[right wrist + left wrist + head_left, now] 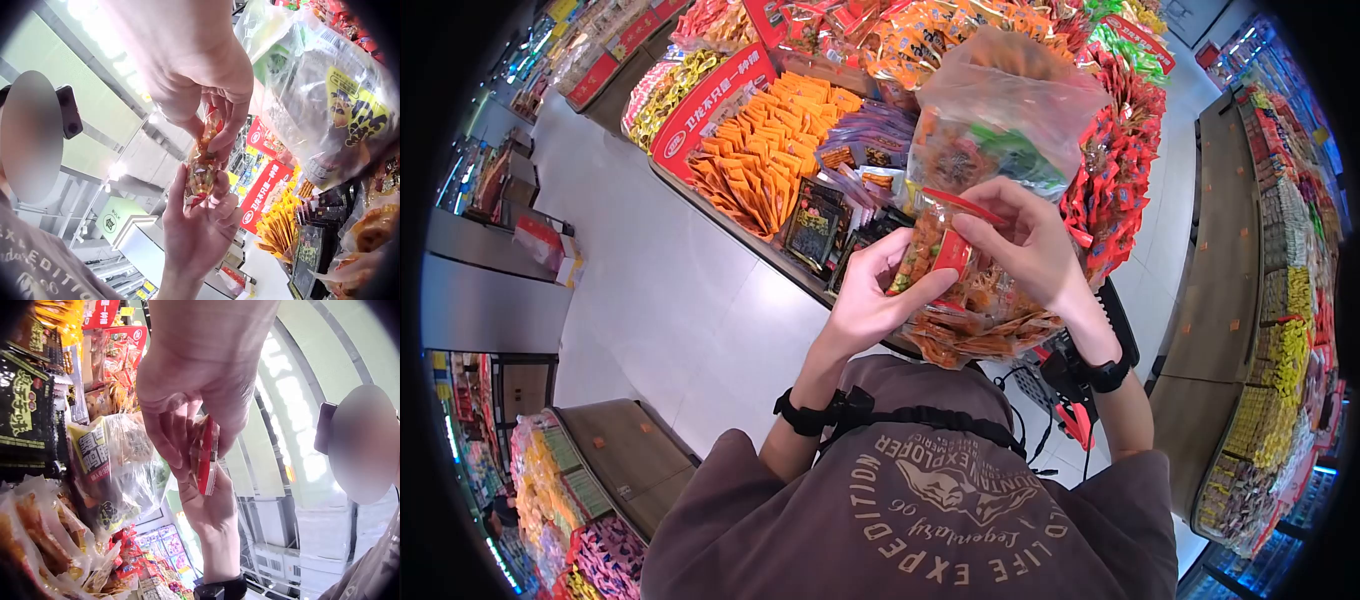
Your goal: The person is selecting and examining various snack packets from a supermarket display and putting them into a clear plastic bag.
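left hand [870,300] cups the snack packet [930,255] from below, fingers curled on its lower end to steady it | right hand [1025,240] pinches the packet's red top edge, as if to guide it | clear plastic bag [1000,110] bunched behind both hands, above the snack display [770,150], mouth kept within reach

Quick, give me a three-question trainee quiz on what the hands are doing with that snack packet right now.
1. True or false: both hands hold the small snack packet.
2. What hangs behind the packet? A) a clear plastic bag of snacks B) a metal basket C) a cardboard box
3. Fill in: the packets piled in the display bin left of the hands are mostly ____ in colour.

Key:
1. True: the left hand and the right hand both pinch it.
2. A
3. orange
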A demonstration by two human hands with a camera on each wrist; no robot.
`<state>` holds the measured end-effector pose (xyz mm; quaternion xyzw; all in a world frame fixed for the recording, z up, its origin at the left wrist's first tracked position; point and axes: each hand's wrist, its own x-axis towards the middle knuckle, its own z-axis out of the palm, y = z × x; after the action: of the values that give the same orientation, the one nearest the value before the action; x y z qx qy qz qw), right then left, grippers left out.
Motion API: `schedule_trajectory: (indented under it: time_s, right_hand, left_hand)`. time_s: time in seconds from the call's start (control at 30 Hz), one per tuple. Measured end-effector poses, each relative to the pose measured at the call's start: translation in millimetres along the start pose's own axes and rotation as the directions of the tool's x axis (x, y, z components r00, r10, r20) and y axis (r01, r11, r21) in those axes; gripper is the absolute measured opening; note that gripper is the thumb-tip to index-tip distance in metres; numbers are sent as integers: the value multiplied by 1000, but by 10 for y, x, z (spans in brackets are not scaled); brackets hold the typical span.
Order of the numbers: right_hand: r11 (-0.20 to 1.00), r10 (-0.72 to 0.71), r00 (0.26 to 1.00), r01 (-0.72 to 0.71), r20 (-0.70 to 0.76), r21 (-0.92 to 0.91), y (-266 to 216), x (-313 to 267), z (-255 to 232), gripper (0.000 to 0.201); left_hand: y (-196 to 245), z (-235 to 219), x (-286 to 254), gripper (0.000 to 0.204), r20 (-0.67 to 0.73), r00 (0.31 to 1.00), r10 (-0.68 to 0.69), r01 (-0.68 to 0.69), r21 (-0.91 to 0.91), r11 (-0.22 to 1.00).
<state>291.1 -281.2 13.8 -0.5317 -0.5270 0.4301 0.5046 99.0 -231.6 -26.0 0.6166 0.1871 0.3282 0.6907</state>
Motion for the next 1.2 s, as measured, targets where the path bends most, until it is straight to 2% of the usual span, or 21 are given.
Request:
schedule_trajectory:
  time_s: [0.17, 0.2, 0.23, 0.3, 0.33, 0.37, 0.4, 0.43, 0.5, 0.53, 0.57, 0.63, 0.67, 0.73, 0.77, 0.83, 0.87, 0.97, 1.0, 1.1, 1.2]
  right_hand:
    - [995, 33, 998, -38, -61, -91, 2, -256, -128, 26]
    - [997, -46, 994, 39, -100, -70, 51, -310, -139, 26]
    - [996, -50, 995, 44, -91, -72, 70, -379, -186, 26]
    - [992, 67, 984, -84, -163, -99, 97, -556, -342, 24]
    - [990, 36, 981, -61, -193, -129, 149, -652, -402, 23]
    - [962, 82, 975, -132, -207, -241, 143, -748, -495, 21]
    - [972, 80, 971, -126, -225, -200, 195, -836, -560, 18]
    - [980, 83, 967, -123, -242, -157, 292, -937, -620, 16]
    - [962, 184, 946, -229, -268, -150, 512, -1149, -787, 15]
    - [951, 154, 939, -226, -308, -213, 690, -1252, -864, 14]
    - [907, 178, 922, -289, -343, -305, 725, -1349, -899, 15]
    - [782, 125, 942, -286, -310, -553, 886, -1561, -1007, 18]
    - [786, 132, 941, -291, -311, -546, 962, -1682, -1027, 18]
    - [508, 296, 901, -430, -318, -746, 1124, -1938, -1058, 32]
    - [510, 314, 894, -442, -319, -738, 1271, -2085, -1076, 32]
    - [316, 317, 907, -377, -278, -870, 1544, -2364, -1102, 47]
    - [271, 418, 865, -411, -278, -870, 1619, -2453, -1129, 55]
    - [221, 569, 781, -448, -258, -866, 1858, -2641, -1116, 54]
    - [206, 598, 762, -445, -248, -872, 1906, -2671, -1097, 47]
    - [160, 571, 764, -462, -301, -872, 2278, -2795, -1098, 41]
    - [143, 541, 779, -458, -319, -877, 2269, -2737, -1016, 26]
  left_hand:
    - [-66, 165, 0, 31, 0, 1000, -22, 22, -49, 999]
    - [-88, 180, 7, 31, -12, 1000, -22, 21, -47, 999]
    - [-111, 198, 15, 31, -25, 999, -22, 21, -46, 999]
    - [-187, 250, 21, 29, -77, 996, 37, -37, 1, 999]
    - [-209, 259, 21, 28, -113, 993, 25, -25, -2, 1000]
    - [-211, 269, 23, 27, -146, 989, 14, -15, -6, 1000]
    - [-201, 294, -5, 23, -162, 987, 9, -3, 34, 999]
    - [-225, 320, -24, 23, -183, 982, -53, 60, 35, 998]
    - [-288, 382, -35, 26, -222, 956, -189, 189, -23, 982]
    - [-297, 436, -40, 26, -226, 957, -184, 184, -20, 983]
    - [-307, 484, -56, 28, -241, 942, -234, 229, -51, 972]
    - [-320, 565, -47, 30, -257, 922, -289, 278, -77, 957]
    - [-327, 620, -49, 31, -248, 929, -274, 265, -69, 962]
    - [-401, 712, -57, 33, -215, 942, -256, 244, -79, 967]
    - [-414, 760, -63, 33, -212, 938, -275, 264, -79, 961]
    - [-426, 857, -83, 33, -192, 945, -263, 263, -30, 964]
    - [-475, 877, -91, 33, -191, 947, -259, 262, -10, 965]
    - [-473, 980, -108, 33, -176, 934, -312, 308, -54, 950]
    - [-474, 990, -108, 32, -156, 943, -295, 293, -35, 955]
    - [-420, 988, -114, 31, -150, 948, -282, 281, -28, 959]
    - [-370, 888, -131, 35, -128, 956, -264, 260, -43, 965]
